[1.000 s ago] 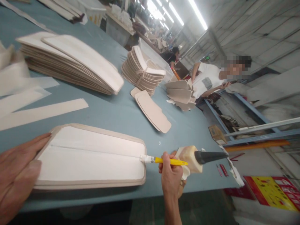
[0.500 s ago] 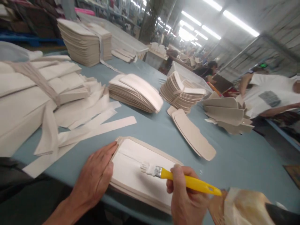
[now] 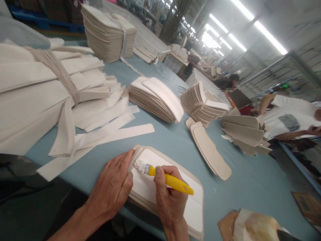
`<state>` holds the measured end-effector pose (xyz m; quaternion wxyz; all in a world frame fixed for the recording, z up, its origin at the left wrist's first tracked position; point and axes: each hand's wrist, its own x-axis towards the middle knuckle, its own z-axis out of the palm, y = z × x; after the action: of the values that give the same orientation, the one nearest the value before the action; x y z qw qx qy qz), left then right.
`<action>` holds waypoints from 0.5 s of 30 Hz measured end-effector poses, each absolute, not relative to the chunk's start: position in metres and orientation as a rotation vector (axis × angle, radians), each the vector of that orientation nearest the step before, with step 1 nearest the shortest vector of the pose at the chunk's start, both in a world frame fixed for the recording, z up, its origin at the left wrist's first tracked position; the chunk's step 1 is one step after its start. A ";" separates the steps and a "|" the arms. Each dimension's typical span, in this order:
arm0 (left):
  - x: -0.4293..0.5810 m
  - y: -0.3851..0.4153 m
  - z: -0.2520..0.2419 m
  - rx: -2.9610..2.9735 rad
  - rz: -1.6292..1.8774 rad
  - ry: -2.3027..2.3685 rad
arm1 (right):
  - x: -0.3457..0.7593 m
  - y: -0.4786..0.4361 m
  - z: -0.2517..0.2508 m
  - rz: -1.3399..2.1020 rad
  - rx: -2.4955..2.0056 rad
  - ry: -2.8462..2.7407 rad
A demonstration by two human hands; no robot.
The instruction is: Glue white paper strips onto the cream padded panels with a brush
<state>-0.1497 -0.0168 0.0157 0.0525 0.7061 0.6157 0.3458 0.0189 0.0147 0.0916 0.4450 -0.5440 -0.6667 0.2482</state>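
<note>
the right hand (image 3: pixel 172 197) is closed around the yellow handle of a flat paintbrush (image 3: pixel 173 182), its whitened bristles at the left end of a white-faced panel (image 3: pixel 194 214). that panel lies on top of others at the table's near edge. the left hand (image 3: pixel 112 184) lies along the panel's left end, thumb at the near corner; whether its fingers curl beneath cannot be told.

at the lower right, partly out of view, is a stained, pale container (image 3: pixel 260 226) with a dark tapered part; its contents are hidden. a brown cardboard box (image 3: pixel 307 206) sits at the right edge, its inside unseen. behind the tall strap-tied stack (image 3: pixel 102 36) stands a translucent plastic bin (image 3: pixel 150 36), and another clear tub (image 3: pixel 196 74) is behind the bundled curved pieces (image 3: pixel 200 103); what either holds is too blurred to tell.
</note>
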 end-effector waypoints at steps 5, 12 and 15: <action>-0.151 -0.016 0.016 2.139 1.048 1.857 | 0.053 0.014 0.102 0.548 -1.335 -1.772; -0.155 -0.016 0.010 2.049 0.895 1.861 | 0.124 0.011 0.107 0.635 -1.398 -1.720; -0.158 -0.013 0.007 2.009 0.862 1.870 | 0.151 0.003 0.107 0.612 -1.420 -1.682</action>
<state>-0.1581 -0.0133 0.0069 0.1320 0.6924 0.6443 0.2969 0.1511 0.0032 0.1074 0.4155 -0.5654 -0.6695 0.2438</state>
